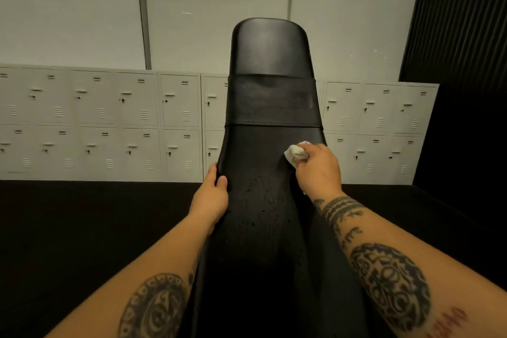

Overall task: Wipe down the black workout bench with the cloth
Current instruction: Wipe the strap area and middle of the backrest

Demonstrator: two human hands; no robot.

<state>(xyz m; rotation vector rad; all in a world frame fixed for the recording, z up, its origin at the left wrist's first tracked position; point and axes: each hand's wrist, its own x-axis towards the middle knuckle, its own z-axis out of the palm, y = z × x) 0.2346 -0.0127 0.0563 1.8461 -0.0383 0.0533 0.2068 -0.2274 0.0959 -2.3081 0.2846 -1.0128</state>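
The black workout bench (270, 107) runs up the middle of the view, its padded back rising away from me with a wide black band across it. My right hand (318, 170) presses a small bunched white cloth (296, 152) against the pad's right side, below the band. My left hand (212, 196) grips the bench's left edge, thumb on top and fingers wrapped under. Small dark specks dot the pad between my hands.
A row of pale grey lockers (109, 123) lines the wall behind the bench. Black flooring (82, 228) spreads to both sides. A dark ribbed panel (461, 35) stands at the far right.
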